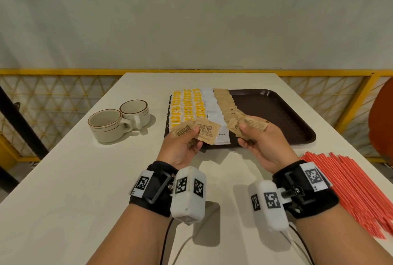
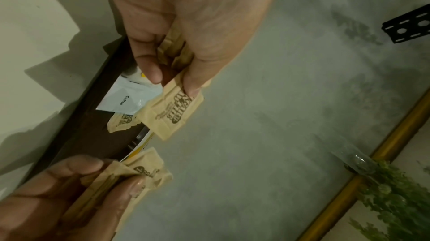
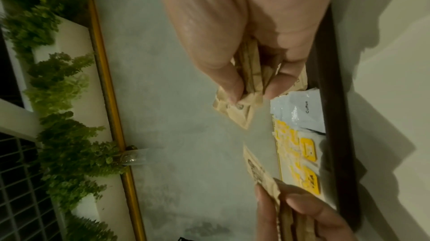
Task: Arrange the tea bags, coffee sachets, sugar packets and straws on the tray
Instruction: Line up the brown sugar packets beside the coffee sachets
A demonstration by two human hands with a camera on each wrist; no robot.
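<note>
**Sugar packets held ready above the tray**

While the dark brown plastic tray [image 1: 276, 111] is only part filled, brown paper sugar packets [image 1: 196, 129] are pinched in the left hand [image 1: 180, 147] and more clasped in the right hand [image 1: 261, 145], seemingly for the unfinished sugar row. The red straws [image 1: 350, 184], lying on the table, are shown only by the head view; stacked packet edges are revealed by the wrist views.

left hand [image 1: 180, 147]: pinching brown sugar packets [image 1: 194, 130], frame center
right hand [image 1: 261, 145]: gripping more packets
tray [image 1: 276, 111]: upper center
straws [image 1: 350, 188]: lower right
</note>
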